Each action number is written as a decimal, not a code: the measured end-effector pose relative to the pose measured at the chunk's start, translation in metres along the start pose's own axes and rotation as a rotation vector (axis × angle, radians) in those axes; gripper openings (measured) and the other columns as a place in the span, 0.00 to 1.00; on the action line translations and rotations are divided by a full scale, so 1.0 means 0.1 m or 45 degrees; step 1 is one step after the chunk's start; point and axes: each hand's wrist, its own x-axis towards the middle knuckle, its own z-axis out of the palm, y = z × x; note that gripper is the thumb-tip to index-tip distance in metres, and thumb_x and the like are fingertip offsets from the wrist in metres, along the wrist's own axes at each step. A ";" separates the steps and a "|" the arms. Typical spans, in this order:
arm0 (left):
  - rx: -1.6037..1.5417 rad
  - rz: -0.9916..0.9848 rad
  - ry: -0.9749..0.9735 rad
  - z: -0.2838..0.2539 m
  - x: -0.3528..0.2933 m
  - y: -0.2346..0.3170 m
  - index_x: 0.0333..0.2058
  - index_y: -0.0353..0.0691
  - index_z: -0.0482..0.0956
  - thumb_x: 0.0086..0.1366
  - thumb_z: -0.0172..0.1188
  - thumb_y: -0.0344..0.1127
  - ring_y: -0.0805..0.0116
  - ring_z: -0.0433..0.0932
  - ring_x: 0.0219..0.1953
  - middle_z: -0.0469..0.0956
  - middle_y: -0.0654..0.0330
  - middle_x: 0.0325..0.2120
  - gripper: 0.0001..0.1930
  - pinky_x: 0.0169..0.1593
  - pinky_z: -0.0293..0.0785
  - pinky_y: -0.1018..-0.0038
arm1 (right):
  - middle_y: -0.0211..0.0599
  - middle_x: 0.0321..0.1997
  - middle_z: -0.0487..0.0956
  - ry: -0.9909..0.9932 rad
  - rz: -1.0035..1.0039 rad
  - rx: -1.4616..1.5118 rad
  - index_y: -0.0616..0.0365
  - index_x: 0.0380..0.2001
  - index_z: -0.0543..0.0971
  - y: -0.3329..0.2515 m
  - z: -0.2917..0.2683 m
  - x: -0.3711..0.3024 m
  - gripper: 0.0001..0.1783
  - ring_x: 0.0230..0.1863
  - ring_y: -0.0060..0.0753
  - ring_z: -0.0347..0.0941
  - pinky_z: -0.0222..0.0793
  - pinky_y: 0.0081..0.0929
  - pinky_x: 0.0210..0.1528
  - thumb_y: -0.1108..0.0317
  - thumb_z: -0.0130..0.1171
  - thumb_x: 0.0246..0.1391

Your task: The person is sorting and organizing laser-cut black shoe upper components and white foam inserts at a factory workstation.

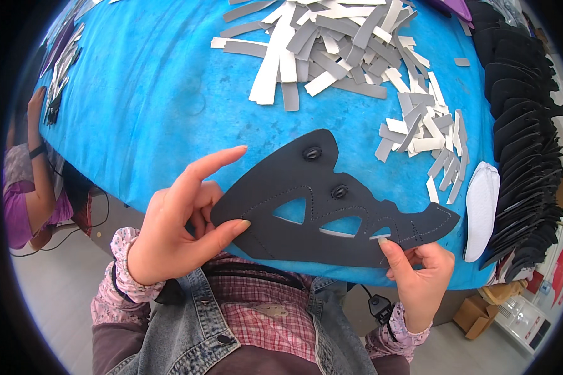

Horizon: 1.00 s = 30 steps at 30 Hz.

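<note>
I hold a flat black shoe upper piece (275, 181) over the blue-covered table. It has dotted stitch lines, two raised dark oval loops along its upper edge and three cutouts. My left hand (181, 219) grips its left end, thumb in front and some fingers behind, the index finger stretched away. At the lower right edge, my right hand (419, 269) pinches the piece, thumb in front beside the smallest cutout. Pale strip edges show along the bottom of the middle and smallest cutouts. What lies behind the piece is hidden.
Loose grey and white strips (338, 50) are heaped at the far side, with shorter ones nearer right. A white insole-shaped piece (481, 212) lies by a long row of stacked black pieces (522, 137). Another person's arm (39, 169) reaches in at the left beside more strips.
</note>
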 end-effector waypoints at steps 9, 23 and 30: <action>0.055 -0.017 0.017 0.03 -0.01 0.03 0.60 0.35 0.59 0.51 0.63 0.24 0.85 0.62 0.16 0.63 0.70 0.15 0.36 0.21 0.59 0.89 | 0.31 0.17 0.78 0.043 -0.023 -0.070 0.64 0.25 0.80 -0.01 0.06 0.00 0.08 0.15 0.15 0.71 0.62 0.12 0.17 0.71 0.69 0.43; -0.324 0.099 0.208 0.15 -0.10 -0.02 0.58 0.34 0.58 0.52 0.66 0.24 0.81 0.74 0.23 0.73 0.65 0.22 0.36 0.28 0.71 0.85 | 0.38 0.30 0.78 0.161 -0.001 1.055 0.65 0.27 0.75 0.04 0.16 -0.21 0.08 0.23 0.23 0.74 0.67 0.17 0.22 0.79 0.66 0.43; -0.432 0.328 0.236 0.22 -0.15 0.11 0.58 0.33 0.58 0.54 0.64 0.22 0.75 0.78 0.29 0.76 0.61 0.24 0.34 0.35 0.74 0.80 | 0.40 0.33 0.75 0.087 -0.186 1.243 0.66 0.34 0.74 -0.05 0.38 -0.33 0.09 0.22 0.23 0.72 0.68 0.17 0.19 0.80 0.61 0.48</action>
